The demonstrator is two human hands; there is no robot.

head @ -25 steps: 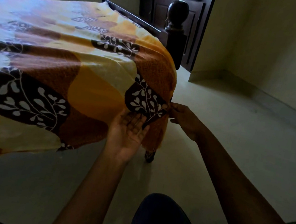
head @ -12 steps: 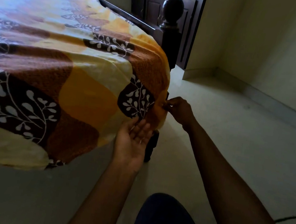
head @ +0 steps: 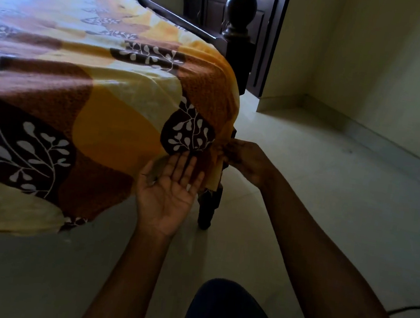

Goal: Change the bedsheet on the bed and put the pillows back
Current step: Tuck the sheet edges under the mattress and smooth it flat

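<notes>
**A:** Where does the bedsheet (head: 103,107) lie?

**B:** It is spread over the bed (head: 169,16). The cloth is orange, yellow and brown with white leaf sprigs. Its near edge hangs loose over the side, above the floor (head: 305,198).

**A:** And the right hand (head: 246,161)?

**B:** It is at the bed's near right corner, below the round-topped bedpost (head: 241,5). Its fingers are curled and pinch a gathered bunch of the sheet's corner.

**A:** The left hand (head: 169,193)?

**B:** It is just left of the right one, palm up, fingers straight and together, grasping nothing. The fingertips lie against the hanging cloth at the lower edge of a dark leaf patch.

**A:** What is under the hands?

**B:** The turned bed leg (head: 207,209) stands on the floor just beneath the sheet's corner. A dark wardrobe (head: 214,12) stands behind the bedpost.
</notes>
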